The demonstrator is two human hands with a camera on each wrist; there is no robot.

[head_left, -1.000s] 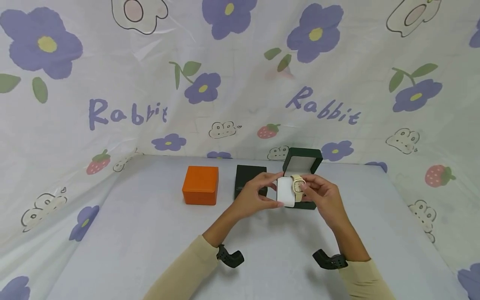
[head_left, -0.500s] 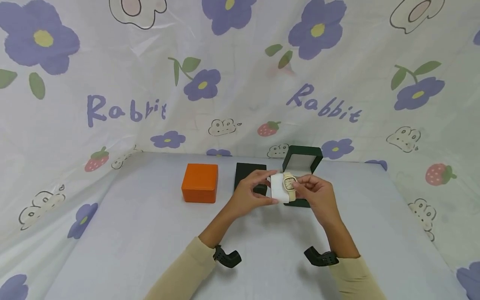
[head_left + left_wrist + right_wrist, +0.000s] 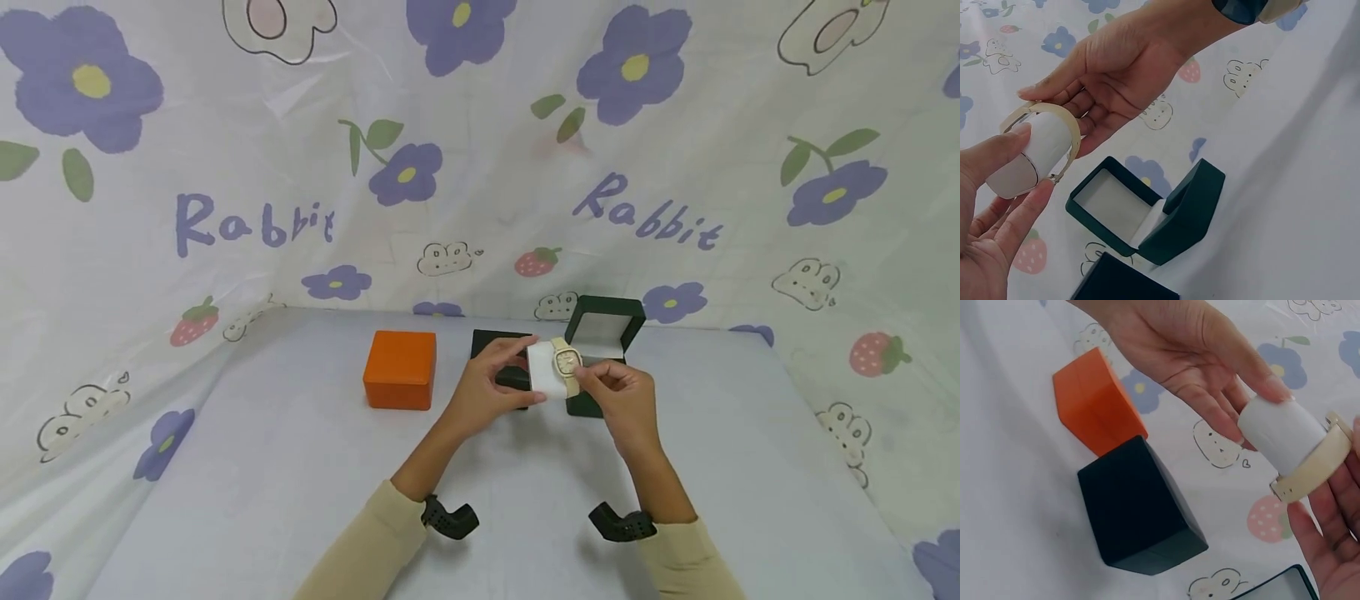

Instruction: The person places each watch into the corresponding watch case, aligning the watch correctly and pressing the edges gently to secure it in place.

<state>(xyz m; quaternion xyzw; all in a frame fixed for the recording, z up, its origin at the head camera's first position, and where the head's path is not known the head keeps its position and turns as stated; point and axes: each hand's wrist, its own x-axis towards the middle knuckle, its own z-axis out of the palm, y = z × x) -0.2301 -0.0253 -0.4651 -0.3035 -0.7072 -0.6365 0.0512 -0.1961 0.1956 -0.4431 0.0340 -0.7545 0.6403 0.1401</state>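
Observation:
In the head view my left hand (image 3: 480, 387) grips a white watch cushion (image 3: 543, 372) by its left end, thumb and fingers on opposite sides. A cream wristwatch (image 3: 567, 362) with a rounded square face sits round the cushion's right end. My right hand (image 3: 628, 402) pinches the watch from the right, its thumb by the dial. The left wrist view shows the strap (image 3: 1072, 128) looped about the cushion (image 3: 1047, 137), with a gap between them. Behind the hands stands a dark green watch box (image 3: 587, 407), lid raised, light lining inside.
A black box (image 3: 504, 337) stands left of the green one, partly hidden by the left hand. Farther left is an orange box (image 3: 401, 368), lid down. A white printed sheet (image 3: 510, 167) with flowers and rabbits hangs behind the pale table (image 3: 300, 467).
Both hands have moved left with the cushion and watch, away from the front of the green box. The watch has tilted slightly. The boxes have stayed put.

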